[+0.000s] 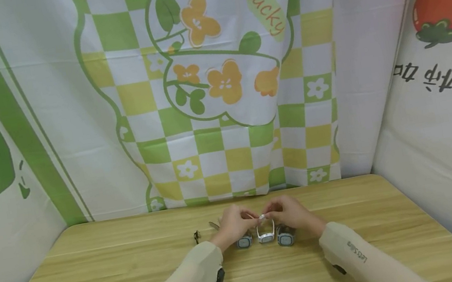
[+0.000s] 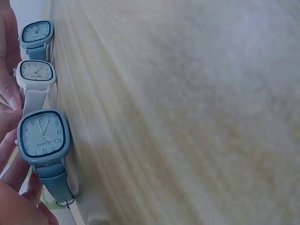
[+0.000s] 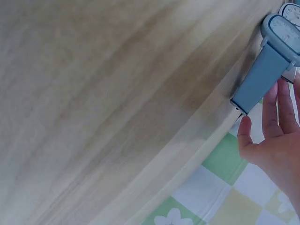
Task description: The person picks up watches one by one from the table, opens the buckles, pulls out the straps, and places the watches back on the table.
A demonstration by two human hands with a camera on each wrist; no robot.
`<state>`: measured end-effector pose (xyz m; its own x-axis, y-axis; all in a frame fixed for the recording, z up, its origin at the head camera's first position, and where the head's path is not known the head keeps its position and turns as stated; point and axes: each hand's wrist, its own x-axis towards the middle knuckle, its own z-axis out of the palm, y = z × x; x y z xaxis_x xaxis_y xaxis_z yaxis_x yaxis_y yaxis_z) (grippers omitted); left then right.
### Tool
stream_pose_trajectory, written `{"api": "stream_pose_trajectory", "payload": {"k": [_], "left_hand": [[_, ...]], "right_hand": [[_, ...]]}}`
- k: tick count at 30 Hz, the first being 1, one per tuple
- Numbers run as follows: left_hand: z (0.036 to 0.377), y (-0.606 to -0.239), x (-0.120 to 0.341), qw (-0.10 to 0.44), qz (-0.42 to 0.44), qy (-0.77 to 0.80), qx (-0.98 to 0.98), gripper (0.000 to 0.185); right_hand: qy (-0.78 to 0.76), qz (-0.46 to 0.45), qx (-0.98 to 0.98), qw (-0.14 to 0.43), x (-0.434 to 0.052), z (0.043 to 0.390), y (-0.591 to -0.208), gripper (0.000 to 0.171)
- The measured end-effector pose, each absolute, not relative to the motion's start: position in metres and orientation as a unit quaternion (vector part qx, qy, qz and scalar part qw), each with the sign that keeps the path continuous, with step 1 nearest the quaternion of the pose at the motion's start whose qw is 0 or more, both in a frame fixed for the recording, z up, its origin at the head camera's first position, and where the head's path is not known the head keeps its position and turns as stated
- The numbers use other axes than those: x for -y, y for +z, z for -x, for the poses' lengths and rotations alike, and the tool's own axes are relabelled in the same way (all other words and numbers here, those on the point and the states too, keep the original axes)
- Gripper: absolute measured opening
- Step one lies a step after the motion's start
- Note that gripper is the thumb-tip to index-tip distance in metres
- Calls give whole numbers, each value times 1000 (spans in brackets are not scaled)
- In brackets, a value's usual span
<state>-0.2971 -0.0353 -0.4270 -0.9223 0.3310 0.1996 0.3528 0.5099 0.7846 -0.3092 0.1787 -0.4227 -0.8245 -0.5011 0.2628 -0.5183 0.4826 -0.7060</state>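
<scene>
Watch (image 1: 266, 236), white, strap end (image 1: 262, 216) pinched by left fingers (image 1: 254, 222) and right fingers (image 1: 270, 214), dial (image 1: 267, 239) on their near side

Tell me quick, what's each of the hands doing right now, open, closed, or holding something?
Left hand: closed, pinching the white watch.
Right hand: closed, pinching the same white watch.

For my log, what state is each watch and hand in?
White watch: strap looped; whether it's buckled is unclear.
Left blue watch: face outward; fastening unclear.
Right blue watch: face outward; fastening unclear.
Left hand: pinching the white strap.
Right hand: pinching the white strap.
</scene>
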Motion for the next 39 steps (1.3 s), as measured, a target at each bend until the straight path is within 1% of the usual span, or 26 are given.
{"api": "stream_pose_trajectory", "payload": {"k": [18,25,33,39], "left_hand": [[300,-427,33,21,200,-494,846,14],[299,-425,30,29,193,-503,842,14],[298,-424,27,33,190,-512,837,15],[297,-422,26,8,180,-548,817,16]], "right_hand": [[471,-277,837,15,-179,310,-415,10],[465,-280,839,21,-181,309,-412,11],[475,-274,836,15,-184,308,-410,12],[483,-264,835,15,-183,309,-410,13]]}}
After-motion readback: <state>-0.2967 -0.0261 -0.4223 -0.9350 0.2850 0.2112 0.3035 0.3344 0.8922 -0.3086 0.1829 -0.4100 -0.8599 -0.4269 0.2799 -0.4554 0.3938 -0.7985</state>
